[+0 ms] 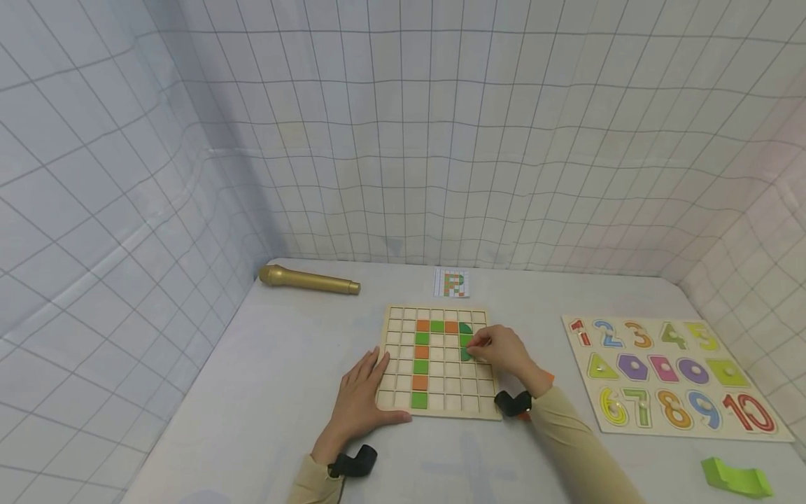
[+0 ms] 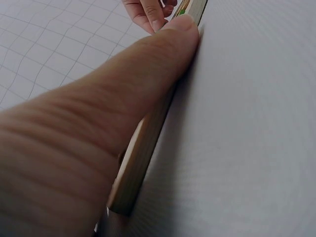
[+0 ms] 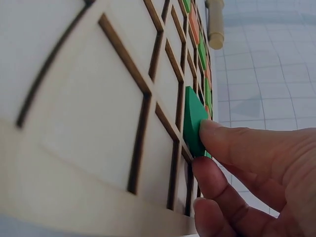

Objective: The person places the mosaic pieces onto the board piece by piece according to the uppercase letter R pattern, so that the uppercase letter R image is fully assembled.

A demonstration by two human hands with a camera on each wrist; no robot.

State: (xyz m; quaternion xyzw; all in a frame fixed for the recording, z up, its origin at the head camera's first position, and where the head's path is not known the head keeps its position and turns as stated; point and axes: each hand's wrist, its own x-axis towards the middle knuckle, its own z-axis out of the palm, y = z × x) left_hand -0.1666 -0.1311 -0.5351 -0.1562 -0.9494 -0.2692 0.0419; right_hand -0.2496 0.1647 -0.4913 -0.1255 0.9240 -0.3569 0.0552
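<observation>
A wooden grid board [image 1: 436, 360] lies flat, with orange and green square tiles forming a column and a row across its top. At the row's right end sits a dark green rounded tile [image 1: 465, 327], with a green square tile [image 1: 465, 340] below it. My right hand [image 1: 506, 352] pinches another dark green rounded tile [image 3: 194, 123] between thumb and fingers, at the cell beneath that square. My left hand [image 1: 361, 399] rests along the board's left edge, fingers extended, its thumb [image 2: 163, 54] on the front edge.
A pattern card [image 1: 451, 283] lies behind the board, a gold microphone [image 1: 308, 280] back left. To the right is a number-and-shape puzzle board [image 1: 674, 378], with a green curved block [image 1: 735, 478] in front. Orange pieces [image 1: 548, 378] peek out around my right wrist.
</observation>
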